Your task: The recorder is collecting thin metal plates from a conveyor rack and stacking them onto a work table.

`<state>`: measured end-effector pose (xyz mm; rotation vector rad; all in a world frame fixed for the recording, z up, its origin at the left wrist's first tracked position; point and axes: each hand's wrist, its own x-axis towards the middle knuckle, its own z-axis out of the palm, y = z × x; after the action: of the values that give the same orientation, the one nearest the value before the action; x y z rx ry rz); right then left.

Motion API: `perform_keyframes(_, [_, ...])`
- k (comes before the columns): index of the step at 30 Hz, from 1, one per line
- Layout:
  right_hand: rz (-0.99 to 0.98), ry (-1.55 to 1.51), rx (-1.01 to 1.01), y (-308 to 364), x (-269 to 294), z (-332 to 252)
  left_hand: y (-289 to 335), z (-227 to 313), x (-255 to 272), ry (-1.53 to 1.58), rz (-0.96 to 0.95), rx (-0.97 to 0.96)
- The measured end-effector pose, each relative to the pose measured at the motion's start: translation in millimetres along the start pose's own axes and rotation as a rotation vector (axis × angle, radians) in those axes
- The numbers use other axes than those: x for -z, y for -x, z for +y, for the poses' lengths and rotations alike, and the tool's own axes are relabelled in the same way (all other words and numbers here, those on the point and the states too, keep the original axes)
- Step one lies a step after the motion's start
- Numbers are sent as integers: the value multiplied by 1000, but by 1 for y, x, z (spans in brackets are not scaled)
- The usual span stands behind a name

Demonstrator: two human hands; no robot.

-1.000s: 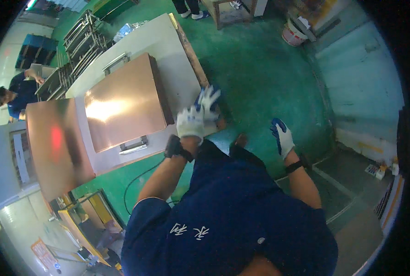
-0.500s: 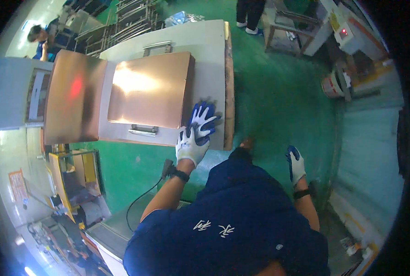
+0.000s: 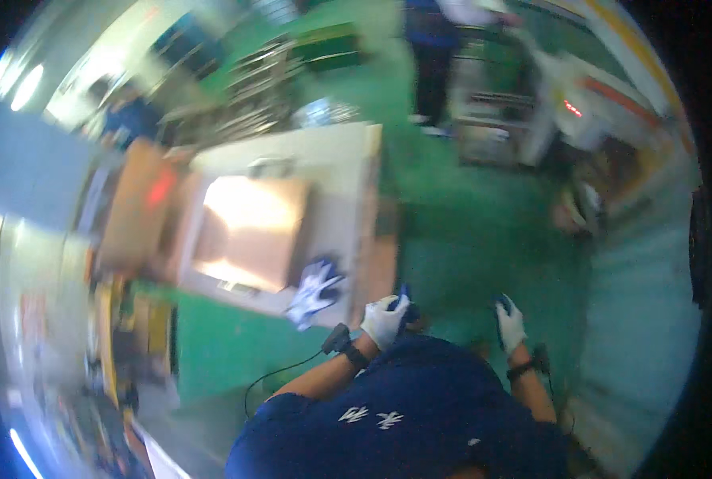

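Note:
My left hand [image 3: 382,323], in a white glove with blue palm and fingertips, hangs just off the right edge of the work table [image 3: 358,203]. Its fingers are loosely apart and hold nothing that I can see. My right hand [image 3: 512,326], gloved alike, is lowered over the green floor at my right side, open and free of any object. On the near right corner of the table lie blue-and-white work gloves [image 3: 316,291], apart from my left hand. Beside them rests a shiny stack of copper-coloured sheets [image 3: 252,227]. The picture is smeared by motion.
A copper-coloured panel [image 3: 135,215] stands at the table's left. Metal racks [image 3: 256,96] and a green box [image 3: 326,46] lie beyond. One person [image 3: 432,64] stands ahead near a machine [image 3: 496,120]; another [image 3: 128,116] is at far left. A light wall [image 3: 631,279] runs along the right.
My left hand has left the gloves on the table and moved right, toward my body. The view has shifted, so the table sits lower. My right hand still hangs empty.

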<state>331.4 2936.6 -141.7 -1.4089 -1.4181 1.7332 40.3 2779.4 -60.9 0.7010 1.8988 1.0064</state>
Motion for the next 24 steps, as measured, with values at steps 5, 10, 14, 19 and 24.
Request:
perform_keyframes(5, [19, 145, 161, 10, 97, -63, -61, 106, -148, 549, -820, -99])
perform_keyframes(10, [345, -22, 295, 59, 258, -69, -12, 245, -344, 985, -1223, 255])
perform_keyframes(14, [516, -770, 485, 109, 368, -43, 26, 299, -472, 918, -1465, 590])
perform_keyframes(19, [925, -687, 562, 124, 430, -45, 8, 325, -605, 510, -1884, 510])
perform_keyframes(24, [1371, -412, 461, 136, 473, -64, 64, 328, -700, 122, -2119, 345])
